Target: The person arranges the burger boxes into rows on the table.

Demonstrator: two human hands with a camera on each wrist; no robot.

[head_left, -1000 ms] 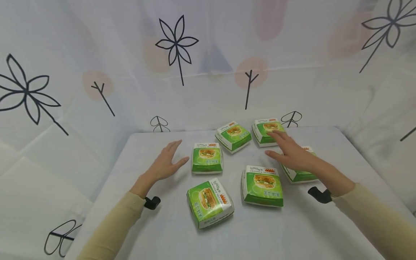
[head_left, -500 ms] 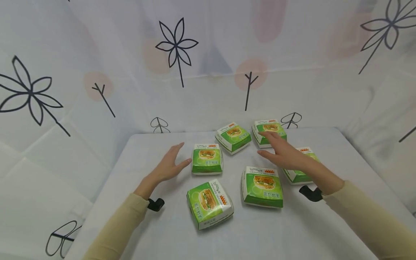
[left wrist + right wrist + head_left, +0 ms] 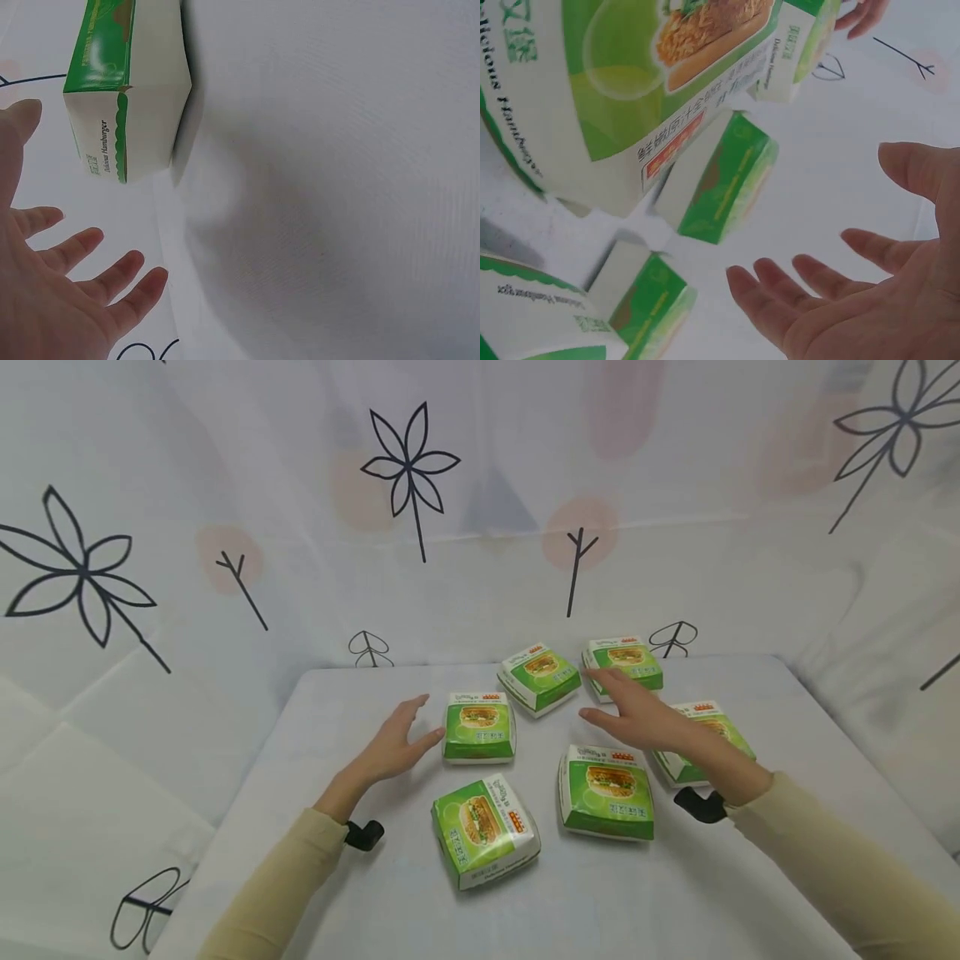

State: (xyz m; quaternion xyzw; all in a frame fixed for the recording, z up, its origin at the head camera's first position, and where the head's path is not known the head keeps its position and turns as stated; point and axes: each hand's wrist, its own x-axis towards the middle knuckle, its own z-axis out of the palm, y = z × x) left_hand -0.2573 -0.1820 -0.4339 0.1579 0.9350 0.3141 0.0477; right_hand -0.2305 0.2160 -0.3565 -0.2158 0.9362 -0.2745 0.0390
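Several green-and-white hamburger boxes lie spread over a white-covered table. Just left of the back-left box [image 3: 479, 727] hovers my left hand [image 3: 390, 747], fingers extended and thumb apart; a small gap appears between thumb and box. In the left wrist view that hand [image 3: 64, 289] holds nothing, with a box [image 3: 154, 90] beyond it. My right hand [image 3: 637, 714] hangs in the air among the right-side boxes, fingers spread and holding nothing. Its forearm partly covers the right-hand box [image 3: 705, 735], and its fingertips overlap the far-right box [image 3: 626, 664].
A tilted box [image 3: 538, 677] sits at the back middle. Nearer are a front-left box [image 3: 486, 831] and a front-right box [image 3: 606, 792]. White patterned cloth [image 3: 480, 593] stands behind the table [image 3: 360, 902] and at its sides. Each wrist carries a black camera mount [image 3: 363, 836].
My right hand has moved left, from over the right-hand box toward the middle. My left hand has shifted slightly right, closer to the back-left box. The boxes stay in place.
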